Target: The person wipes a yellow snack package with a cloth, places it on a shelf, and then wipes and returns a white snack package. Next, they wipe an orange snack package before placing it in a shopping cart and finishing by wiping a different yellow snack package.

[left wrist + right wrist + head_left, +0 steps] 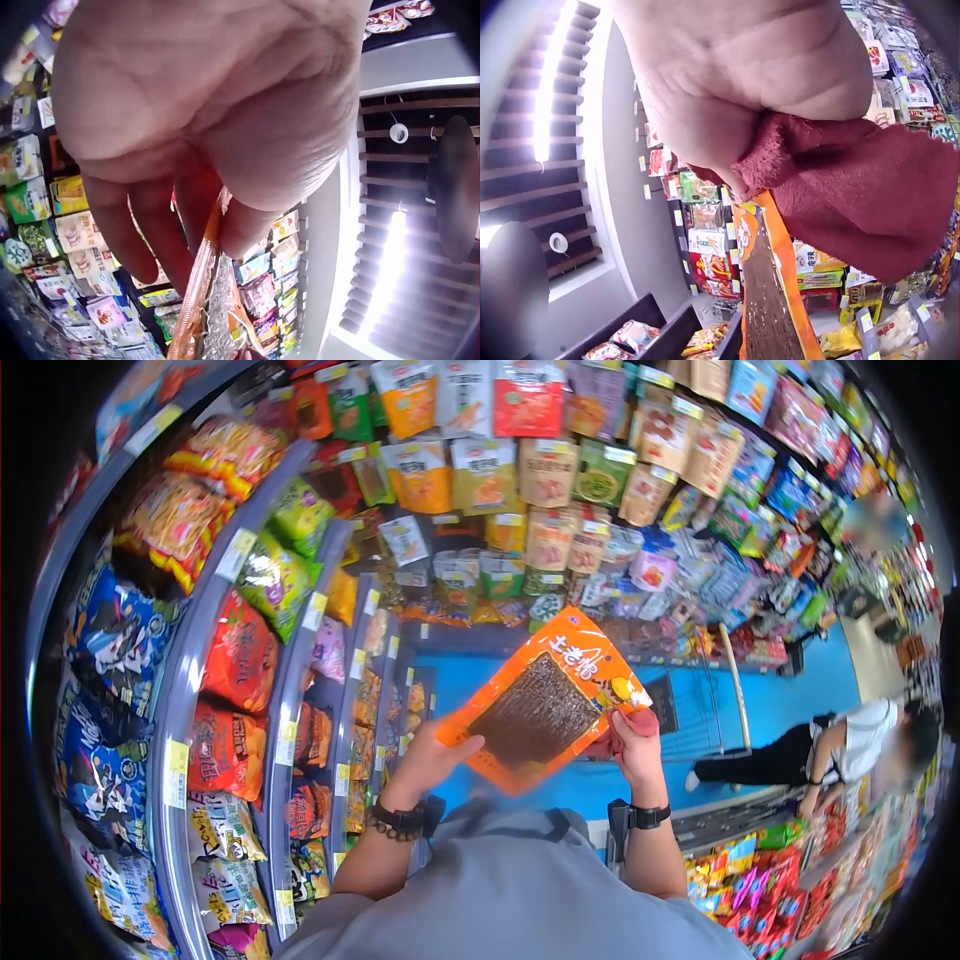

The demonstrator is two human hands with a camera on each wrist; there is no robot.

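Note:
An orange snack packet (535, 705) with a large clear window, dark brown food showing through it, is held up tilted in front of the body. My left hand (437, 762) pinches its lower left edge between thumb and fingers; the left wrist view shows the packet's edge (201, 300) in that grip. At the opposite edge my right hand (630, 745) grips the packet, along with a dark red cloth (870, 187) bunched in the palm. The cloth hangs down beside the packet in the right wrist view and hides most of the right fingers.
Shelves of bagged snacks (240, 650) rise close on the left. Ahead hang rows of pouches (483, 475) on a rack. A wire basket or cart with a pale handle (735, 685) stands on the blue floor (800, 695). To the right another person (850, 745) bends near more packets.

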